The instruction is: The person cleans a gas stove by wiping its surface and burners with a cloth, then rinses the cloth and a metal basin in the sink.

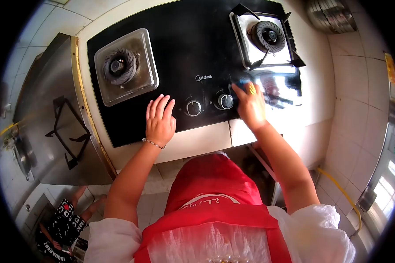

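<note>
My left hand (160, 121) lies flat on the front edge of the black glass stove (180, 52), fingers spread, with nothing in it. To the right of the two round knobs (193, 108), my right hand (251, 105) is on the glass, its fingers bent round something yellow (251, 88). A small blue patch shows at its fingertips; it is blurred. The left burner (120, 66) sits in a square metal tray without a pan support. Around the right burner (268, 36) stands a black pan support (294, 55).
On the steel surface at the left lies another black pan support (70, 131). Stacked metal bowls (331, 16) are at the back right. A person in patterned black clothes (66, 223) is at the lower left. A yellow hose (344, 195) runs along the right wall.
</note>
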A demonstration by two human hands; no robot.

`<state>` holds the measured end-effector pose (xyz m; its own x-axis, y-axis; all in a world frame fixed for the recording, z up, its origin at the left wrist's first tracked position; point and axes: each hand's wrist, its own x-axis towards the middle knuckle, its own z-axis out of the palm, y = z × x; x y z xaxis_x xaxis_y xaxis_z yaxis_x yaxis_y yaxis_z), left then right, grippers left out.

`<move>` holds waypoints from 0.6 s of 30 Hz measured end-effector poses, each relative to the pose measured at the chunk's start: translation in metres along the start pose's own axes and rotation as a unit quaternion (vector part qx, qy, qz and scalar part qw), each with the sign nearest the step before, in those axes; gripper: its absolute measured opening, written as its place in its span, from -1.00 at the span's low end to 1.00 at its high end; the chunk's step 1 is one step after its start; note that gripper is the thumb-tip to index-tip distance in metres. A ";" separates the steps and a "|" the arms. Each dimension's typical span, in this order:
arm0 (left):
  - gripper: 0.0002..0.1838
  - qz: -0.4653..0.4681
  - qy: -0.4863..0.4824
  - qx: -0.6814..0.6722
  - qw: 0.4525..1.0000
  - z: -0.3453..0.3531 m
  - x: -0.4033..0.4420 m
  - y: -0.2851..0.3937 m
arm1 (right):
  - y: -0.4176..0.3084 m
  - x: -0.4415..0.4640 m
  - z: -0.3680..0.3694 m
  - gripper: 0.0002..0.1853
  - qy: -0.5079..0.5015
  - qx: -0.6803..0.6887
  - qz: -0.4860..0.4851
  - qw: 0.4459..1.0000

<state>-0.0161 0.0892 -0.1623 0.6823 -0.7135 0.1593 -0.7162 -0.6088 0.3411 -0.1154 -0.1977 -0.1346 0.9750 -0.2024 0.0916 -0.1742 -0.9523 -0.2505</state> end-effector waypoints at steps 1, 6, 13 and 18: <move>-0.51 0.001 -0.001 0.000 1.000 -0.001 -0.001 0.000 | -0.001 0.013 0.003 -0.50 0.018 -0.004 -0.003 1.000; -0.51 0.003 0.003 -0.003 1.000 -0.001 -0.003 0.000 | 0.002 -0.012 0.001 -0.51 0.005 0.000 0.005 1.000; -0.51 0.000 -0.001 0.005 1.000 -0.002 -0.003 0.003 | -0.007 0.028 0.002 -0.49 0.010 0.028 0.000 1.000; -0.51 0.009 0.007 0.000 1.000 -0.002 -0.002 0.001 | 0.010 0.007 -0.006 -0.48 -0.028 0.061 -0.021 0.997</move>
<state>-0.0174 0.0908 -0.1608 0.6718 -0.7189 0.1784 -0.7280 -0.5962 0.3385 -0.1111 -0.2100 -0.1309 0.9880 -0.1459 0.0508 -0.1177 -0.9239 -0.3642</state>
